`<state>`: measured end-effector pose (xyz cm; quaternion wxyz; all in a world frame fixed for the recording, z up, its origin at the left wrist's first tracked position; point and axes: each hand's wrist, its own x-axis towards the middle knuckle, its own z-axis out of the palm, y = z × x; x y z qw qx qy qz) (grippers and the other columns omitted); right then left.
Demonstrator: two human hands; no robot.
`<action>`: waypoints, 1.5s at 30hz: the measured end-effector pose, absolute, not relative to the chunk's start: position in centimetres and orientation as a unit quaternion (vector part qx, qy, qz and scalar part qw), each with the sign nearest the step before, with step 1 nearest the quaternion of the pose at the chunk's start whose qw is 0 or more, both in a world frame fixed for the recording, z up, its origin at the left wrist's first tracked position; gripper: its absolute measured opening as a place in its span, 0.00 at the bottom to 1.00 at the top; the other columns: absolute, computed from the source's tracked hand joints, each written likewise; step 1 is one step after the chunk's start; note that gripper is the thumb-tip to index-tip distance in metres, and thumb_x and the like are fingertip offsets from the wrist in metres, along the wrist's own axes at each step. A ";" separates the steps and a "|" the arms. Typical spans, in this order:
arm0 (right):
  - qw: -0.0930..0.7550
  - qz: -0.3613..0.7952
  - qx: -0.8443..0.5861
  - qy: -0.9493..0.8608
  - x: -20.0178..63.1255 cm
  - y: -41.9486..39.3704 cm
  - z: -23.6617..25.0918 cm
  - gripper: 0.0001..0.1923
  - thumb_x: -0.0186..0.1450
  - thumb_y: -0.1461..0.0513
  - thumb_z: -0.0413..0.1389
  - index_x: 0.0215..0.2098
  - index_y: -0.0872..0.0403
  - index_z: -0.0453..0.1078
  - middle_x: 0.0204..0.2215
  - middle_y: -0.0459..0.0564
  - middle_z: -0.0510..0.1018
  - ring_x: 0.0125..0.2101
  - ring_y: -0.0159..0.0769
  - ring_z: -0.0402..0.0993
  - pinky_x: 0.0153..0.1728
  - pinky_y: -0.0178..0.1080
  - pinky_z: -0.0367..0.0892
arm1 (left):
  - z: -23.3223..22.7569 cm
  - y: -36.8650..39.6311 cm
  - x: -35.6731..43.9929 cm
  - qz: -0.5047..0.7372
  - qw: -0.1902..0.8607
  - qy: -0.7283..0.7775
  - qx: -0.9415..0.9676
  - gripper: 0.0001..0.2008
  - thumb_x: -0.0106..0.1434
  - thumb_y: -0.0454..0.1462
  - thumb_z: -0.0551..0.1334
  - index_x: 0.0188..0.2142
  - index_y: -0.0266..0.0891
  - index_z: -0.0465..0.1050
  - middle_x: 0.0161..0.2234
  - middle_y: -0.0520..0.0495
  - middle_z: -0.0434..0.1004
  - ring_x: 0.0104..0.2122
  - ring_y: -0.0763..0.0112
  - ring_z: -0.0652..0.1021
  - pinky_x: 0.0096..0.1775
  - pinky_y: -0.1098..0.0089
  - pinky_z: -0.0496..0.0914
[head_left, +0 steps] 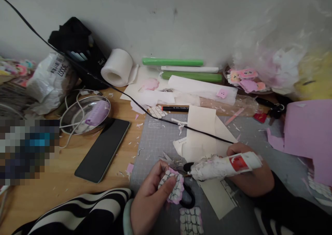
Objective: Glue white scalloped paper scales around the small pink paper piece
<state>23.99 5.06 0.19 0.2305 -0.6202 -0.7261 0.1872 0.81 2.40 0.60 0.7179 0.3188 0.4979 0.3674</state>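
My left hand pinches a small pink paper piece with a white scale pattern drawn in black lines. My right hand grips a hot glue gun wrapped in white paper with a red label; its dark nozzle points left and touches the top of the pink piece. The gun's black cord runs up and left across the desk. Both hands hover over a grey cutting mat. Black-handled scissors lie under the pink piece. A second patterned piece lies on the mat below.
A black phone lies left of the mat on the wooden desk. Behind it are a metal dish, a tape roll, green and white rolls, a black marker, cream paper sheets and purple paper at right.
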 end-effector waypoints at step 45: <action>0.277 0.124 -0.554 -0.775 23.8 5.2 0.2 0.09 0.53 0.59 0.52 0.21 0.49 0.54 0.15 0.43 0.63 0.15 0.33 0.59 0.17 0.38 0.56 | 0.4 2.3 0.9 0.350 0.728 0.476 0.348 0.13 0.53 0.44 0.63 0.30 0.39 0.62 0.23 0.56 0.62 0.21 0.79 0.60 0.20 0.79 0.59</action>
